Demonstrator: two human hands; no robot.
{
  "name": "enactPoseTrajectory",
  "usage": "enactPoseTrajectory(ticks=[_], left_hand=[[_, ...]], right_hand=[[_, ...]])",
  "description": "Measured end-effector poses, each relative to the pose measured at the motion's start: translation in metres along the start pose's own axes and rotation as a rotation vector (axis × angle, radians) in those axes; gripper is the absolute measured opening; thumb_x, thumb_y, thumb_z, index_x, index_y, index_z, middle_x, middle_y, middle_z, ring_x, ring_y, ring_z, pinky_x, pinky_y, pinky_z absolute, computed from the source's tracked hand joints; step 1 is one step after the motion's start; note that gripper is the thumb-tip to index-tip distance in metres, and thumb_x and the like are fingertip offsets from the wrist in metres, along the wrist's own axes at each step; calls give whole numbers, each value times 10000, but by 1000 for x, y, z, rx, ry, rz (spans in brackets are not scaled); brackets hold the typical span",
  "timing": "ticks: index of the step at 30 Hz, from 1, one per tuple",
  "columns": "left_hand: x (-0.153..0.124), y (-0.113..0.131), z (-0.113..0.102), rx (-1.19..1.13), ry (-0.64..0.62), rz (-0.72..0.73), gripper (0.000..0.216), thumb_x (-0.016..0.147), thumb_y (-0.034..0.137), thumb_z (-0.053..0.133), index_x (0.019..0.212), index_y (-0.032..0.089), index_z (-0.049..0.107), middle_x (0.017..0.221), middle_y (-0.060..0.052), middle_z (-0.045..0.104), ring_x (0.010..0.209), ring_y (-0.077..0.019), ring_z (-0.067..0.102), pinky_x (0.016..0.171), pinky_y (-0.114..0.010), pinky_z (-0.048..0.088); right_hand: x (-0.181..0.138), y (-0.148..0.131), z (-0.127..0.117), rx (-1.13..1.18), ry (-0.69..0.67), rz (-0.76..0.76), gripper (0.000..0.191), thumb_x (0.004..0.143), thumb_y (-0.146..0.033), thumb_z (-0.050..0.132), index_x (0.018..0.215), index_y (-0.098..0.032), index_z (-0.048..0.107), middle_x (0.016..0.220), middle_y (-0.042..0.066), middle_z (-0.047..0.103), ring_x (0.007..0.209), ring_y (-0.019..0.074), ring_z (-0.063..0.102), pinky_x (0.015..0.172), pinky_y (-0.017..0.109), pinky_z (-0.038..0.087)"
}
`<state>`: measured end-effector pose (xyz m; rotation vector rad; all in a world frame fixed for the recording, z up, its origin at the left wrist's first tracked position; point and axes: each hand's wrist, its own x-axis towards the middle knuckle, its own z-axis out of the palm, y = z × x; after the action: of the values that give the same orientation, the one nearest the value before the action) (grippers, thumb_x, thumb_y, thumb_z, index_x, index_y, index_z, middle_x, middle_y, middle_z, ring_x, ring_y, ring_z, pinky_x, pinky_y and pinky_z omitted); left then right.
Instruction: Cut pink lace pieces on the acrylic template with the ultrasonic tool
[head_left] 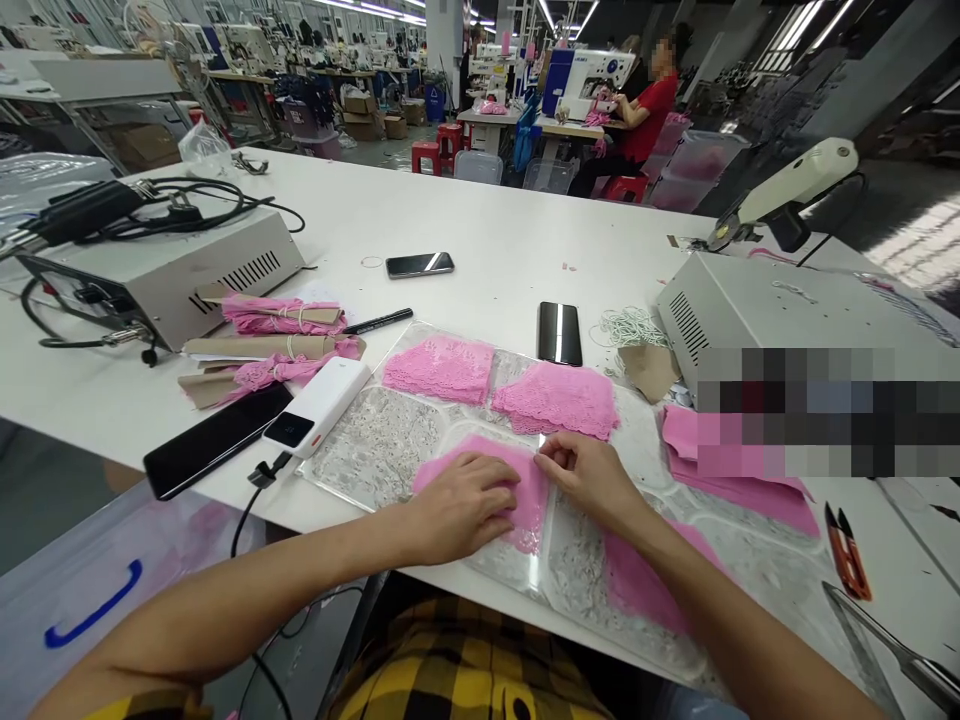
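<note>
Pink cloth (534, 490) on clear plastic sheet (375, 440), bench (300, 190) edge. Looks light, limp, lacy hem snag-prone; best pinched at plain edge. Left hand (469, 500) flat on it, fingers slightly apart. Right hand (589, 475) fingertips near edge; can't tell if gripping.

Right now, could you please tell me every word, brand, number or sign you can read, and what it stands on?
No text can be read for certain.
White power bank: faint display marks, too small to read.
Blue-and-white sewing machine: lettering too small and blurred.
Translucent bin: a blue curved stroke, no clear word.
</note>
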<state>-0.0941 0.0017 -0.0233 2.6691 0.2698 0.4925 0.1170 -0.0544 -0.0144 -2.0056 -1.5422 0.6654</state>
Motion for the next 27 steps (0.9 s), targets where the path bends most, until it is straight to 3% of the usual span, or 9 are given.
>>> enactPoseTrajectory(ticks=[8, 14, 20, 27], left_hand=[[2, 1, 4, 19, 42, -4, 158, 939, 145, 537, 823, 151, 645, 1108, -78, 668, 1040, -192, 604, 911, -328, 446], [6, 5, 1, 21, -12, -6, 106, 929, 218, 586, 961, 156, 665, 1132, -95, 659, 1060, -210, 600, 928, -358, 442], [9, 6, 6, 52, -20, -6, 179, 950, 194, 549, 839, 165, 686, 1095, -79, 668, 1017, -194, 597, 892, -345, 428], [6, 4, 4, -47, 37, -29, 136, 931, 178, 580, 851, 170, 689, 1048, -54, 678, 1003, -182, 602, 890, -319, 426]], right_hand=[[-6, -4, -4, -7, -11, -3, 184, 753, -348, 513, 645, -216, 583, 575, -14, 575, 544, 136, 490, 551, 280, 355], [-8, -6, -4, 4, -17, 9, 190, 778, -362, 507, 678, -220, 582, 588, -14, 586, 555, 143, 513, 541, 280, 363], [0, -2, 0, 7, -12, 35, 169, 780, -353, 532, 725, -213, 608, 595, -17, 594, 564, 144, 523, 575, 282, 385], [3, 2, 1, 4, -37, 21, 103, 775, -290, 535, 748, -211, 596, 605, -27, 580, 579, 139, 517, 604, 282, 389]])
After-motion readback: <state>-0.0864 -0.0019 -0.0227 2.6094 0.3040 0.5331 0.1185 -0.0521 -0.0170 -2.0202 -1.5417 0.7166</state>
